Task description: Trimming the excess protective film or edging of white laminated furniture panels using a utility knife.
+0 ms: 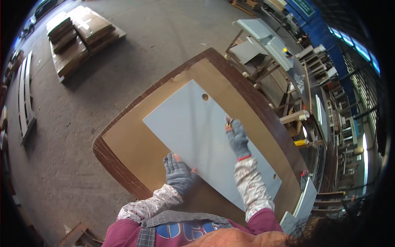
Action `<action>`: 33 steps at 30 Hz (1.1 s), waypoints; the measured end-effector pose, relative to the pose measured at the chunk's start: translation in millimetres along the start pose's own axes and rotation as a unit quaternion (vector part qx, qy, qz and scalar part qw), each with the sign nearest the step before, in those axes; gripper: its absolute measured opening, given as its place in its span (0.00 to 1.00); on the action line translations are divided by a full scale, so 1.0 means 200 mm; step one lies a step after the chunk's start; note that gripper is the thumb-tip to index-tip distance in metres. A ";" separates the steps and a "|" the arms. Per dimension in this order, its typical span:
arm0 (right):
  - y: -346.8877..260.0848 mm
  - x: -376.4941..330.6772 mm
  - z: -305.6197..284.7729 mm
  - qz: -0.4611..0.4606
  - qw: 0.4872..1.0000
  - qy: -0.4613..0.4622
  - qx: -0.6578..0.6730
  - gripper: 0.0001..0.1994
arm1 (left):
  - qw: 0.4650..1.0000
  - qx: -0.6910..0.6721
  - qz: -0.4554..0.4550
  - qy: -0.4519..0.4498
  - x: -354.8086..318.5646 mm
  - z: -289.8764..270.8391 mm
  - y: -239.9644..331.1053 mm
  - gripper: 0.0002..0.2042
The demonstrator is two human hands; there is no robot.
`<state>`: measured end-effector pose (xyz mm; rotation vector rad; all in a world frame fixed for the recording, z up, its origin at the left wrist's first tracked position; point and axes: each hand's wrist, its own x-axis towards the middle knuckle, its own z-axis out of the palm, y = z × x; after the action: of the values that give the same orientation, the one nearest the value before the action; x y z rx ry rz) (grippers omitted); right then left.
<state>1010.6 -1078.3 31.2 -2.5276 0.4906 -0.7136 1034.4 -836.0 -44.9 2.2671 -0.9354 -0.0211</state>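
Note:
A long pale grey-white panel (197, 131) with round holes near two of its corners lies flat on a sheet of brown cardboard (135, 136). My left hand (179, 175), in a grey fingerless-tip glove, rests at the panel's left long edge. Its fingers stretch out and the thumb touches the panel. At the right long edge, my gloved right hand (237, 138) is closed, with a small thing at its fingertips pointing away from me. That thing is too small to name. Patterned sleeve covers run over both forearms.
The cardboard lies over a dark brown table (108, 152) with worn edges. A pallet of flat cardboard packs (92, 33) stands far left, near a white slatted frame (25, 99). On the right are a rack with white panels (267, 43) and a yellow item (301, 143).

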 end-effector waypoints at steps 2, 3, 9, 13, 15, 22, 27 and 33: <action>-0.05 -0.20 -0.03 0.109 0.990 -0.020 0.091 0.13 | 0.999 0.017 -0.027 -0.028 0.00 -0.01 0.01 0.44; -0.07 -0.30 -0.01 0.147 0.981 -0.006 0.129 0.13 | 0.999 0.017 -0.011 -0.028 0.00 -0.01 -0.01 0.44; -0.30 -0.77 -0.07 0.414 0.821 0.106 0.377 0.14 | 0.997 -0.010 0.051 -0.048 0.00 0.00 -0.02 0.44; -0.50 -0.89 0.09 0.460 0.703 0.250 0.481 0.16 | 0.988 -0.070 0.068 -0.123 -0.01 -0.07 -0.11 0.45; -0.67 -0.89 0.20 0.472 0.661 0.317 0.489 0.16 | 0.983 -0.082 0.119 -0.112 0.00 -0.09 -0.25 0.42; -0.87 -0.99 0.51 0.502 0.550 0.448 0.495 0.15 | 0.801 -0.248 0.489 -0.240 0.61 -0.30 -0.37 0.18; -0.91 -0.88 0.52 0.494 0.584 0.465 0.445 0.14 | 0.777 0.096 0.500 -0.370 1.13 -0.17 -0.24 0.27; -1.10 -0.75 0.57 0.521 0.595 0.431 0.435 0.12 | 0.870 0.067 0.415 -0.259 1.47 0.10 -0.26 0.32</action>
<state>998.7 -790.7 0.5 -0.5593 1.3291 -1.1786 1278.6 -1006.2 -24.9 1.8086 -2.1923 -0.1951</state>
